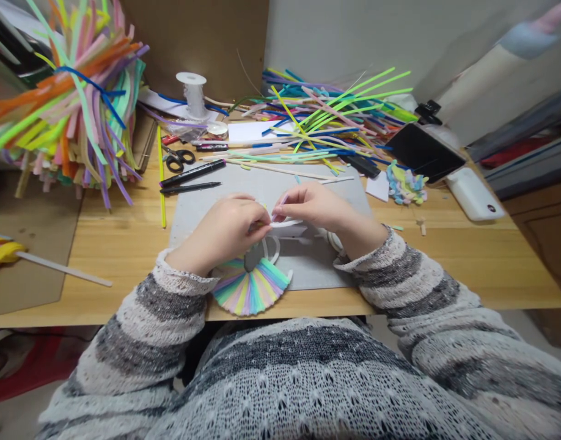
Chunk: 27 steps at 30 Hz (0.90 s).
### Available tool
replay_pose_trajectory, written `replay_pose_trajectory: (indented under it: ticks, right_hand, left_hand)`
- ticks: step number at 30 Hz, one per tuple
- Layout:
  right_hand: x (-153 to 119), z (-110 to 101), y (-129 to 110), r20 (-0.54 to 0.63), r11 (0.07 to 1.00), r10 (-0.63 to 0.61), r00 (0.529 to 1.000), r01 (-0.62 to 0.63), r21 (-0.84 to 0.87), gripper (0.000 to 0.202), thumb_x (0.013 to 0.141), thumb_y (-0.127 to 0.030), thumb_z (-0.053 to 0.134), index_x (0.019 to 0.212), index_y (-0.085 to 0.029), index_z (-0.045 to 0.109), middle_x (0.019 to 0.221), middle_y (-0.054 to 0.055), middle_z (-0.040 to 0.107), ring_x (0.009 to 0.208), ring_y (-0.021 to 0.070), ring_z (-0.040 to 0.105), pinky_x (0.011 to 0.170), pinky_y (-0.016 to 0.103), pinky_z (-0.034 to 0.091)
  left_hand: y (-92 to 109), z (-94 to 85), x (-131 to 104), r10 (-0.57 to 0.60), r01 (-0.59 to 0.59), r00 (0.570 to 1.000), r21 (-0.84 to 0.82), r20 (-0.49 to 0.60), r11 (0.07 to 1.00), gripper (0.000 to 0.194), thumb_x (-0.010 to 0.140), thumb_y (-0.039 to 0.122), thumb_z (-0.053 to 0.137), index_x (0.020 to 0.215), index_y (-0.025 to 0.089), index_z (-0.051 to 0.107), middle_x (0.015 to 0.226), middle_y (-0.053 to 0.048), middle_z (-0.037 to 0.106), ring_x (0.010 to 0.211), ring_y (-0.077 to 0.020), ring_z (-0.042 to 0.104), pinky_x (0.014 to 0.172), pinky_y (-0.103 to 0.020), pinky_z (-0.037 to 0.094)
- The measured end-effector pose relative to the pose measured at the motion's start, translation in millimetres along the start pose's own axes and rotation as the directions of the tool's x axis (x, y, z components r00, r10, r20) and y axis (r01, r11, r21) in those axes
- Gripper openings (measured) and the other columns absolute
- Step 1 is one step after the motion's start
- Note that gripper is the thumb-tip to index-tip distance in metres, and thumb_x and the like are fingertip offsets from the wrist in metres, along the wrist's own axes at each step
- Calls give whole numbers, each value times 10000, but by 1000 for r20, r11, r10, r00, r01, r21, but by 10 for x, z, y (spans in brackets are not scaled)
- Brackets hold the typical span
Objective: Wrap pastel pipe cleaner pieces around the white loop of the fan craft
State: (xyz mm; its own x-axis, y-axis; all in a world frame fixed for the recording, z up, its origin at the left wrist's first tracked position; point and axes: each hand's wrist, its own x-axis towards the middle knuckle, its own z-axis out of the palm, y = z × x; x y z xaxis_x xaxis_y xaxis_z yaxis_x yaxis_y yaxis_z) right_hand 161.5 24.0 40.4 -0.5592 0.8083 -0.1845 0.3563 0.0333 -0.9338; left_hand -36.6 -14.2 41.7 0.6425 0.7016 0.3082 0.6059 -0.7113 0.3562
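My left hand (225,229) and my right hand (312,208) meet fingertip to fingertip over the grey mat (317,269). The left fingers pinch the end of a white pipe cleaner (287,224), which runs right beneath the other hand. Between my right thumb and fingers sticks up a short lilac pipe cleaner (283,200); its lower end is hidden. A round fan of pastel pipe cleaners (255,292) lies below my left hand at the table's front edge, with a white loop (274,249) beside it.
Scissors (179,160), black pens (193,173) and a wire spool (194,98) lie behind the mat. Loose pipe cleaners (326,116) spread along the wall. A big bundle (79,104) stands left, above a yellow glue gun (0,250). A phone (425,151) leans at right.
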Motion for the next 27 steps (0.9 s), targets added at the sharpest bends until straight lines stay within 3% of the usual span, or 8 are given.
replay_pose_trajectory:
  ticks: [4, 7, 16, 20, 24, 27]
  right_hand:
    - [-58, 81, -58, -93, 969, -113, 989, 89, -229, 241, 768, -334, 608, 662, -125, 665, 560, -12, 573, 545, 93, 461, 531, 236, 311]
    - [-131, 158, -106, -129, 907, -215, 968, 149, -394, 233, 813, -291, 569, 680, -125, 666, 604, 2, 597, 595, 103, 483, 578, 242, 312]
    - [-288, 307, 40, -100, 657, -467, 879, 268, -705, 147, 865, -214, 533, 797, -145, 644, 746, 56, 665, 731, 163, 567, 734, 307, 367]
    - [-283, 314, 129, -142, 731, -500, 855, 328, -598, 72, 833, -177, 564, 818, -152, 630, 781, 53, 671, 761, 162, 588, 727, 298, 415]
    - [-263, 368, 150, -296, 879, -416, 860, 297, -372, 101, 843, -241, 587, 799, -161, 631, 770, 29, 674, 711, 133, 601, 641, 256, 447]
    - [-245, 412, 145, -372, 909, -390, 842, 288, -301, 104, 823, -255, 619, 781, -163, 645, 757, 21, 680, 700, 131, 608, 619, 253, 455]
  left_hand:
    - [-10, 63, -8, 22, -21, 1000, 47, -18, 999, 144, 825, 217, 560, 716, 162, 636, 675, -27, 686, 614, -146, 601, 925, -385, 460]
    - [-16, 89, -12, 18, -17, 1000, 80, -16, 997, 157, 832, 231, 557, 712, 164, 633, 680, -29, 692, 621, -151, 611, 922, -394, 466]
    - [-11, 94, -9, -25, 25, 1000, 87, -6, 996, 167, 825, 228, 563, 693, 158, 637, 627, -21, 666, 599, -149, 591, 938, -386, 457]
    - [-6, 101, -12, -49, 50, 999, 65, -11, 997, 169, 837, 239, 567, 707, 159, 641, 637, -11, 668, 573, -132, 564, 948, -396, 445]
    - [5, 95, -19, -59, 60, 998, 46, -20, 997, 167, 835, 246, 581, 705, 161, 643, 651, -9, 679, 579, -127, 570, 975, -419, 425]
    - [8, 88, -21, -59, 61, 998, 53, -22, 997, 156, 821, 241, 602, 694, 163, 650, 648, -11, 687, 587, -133, 585, 984, -427, 420]
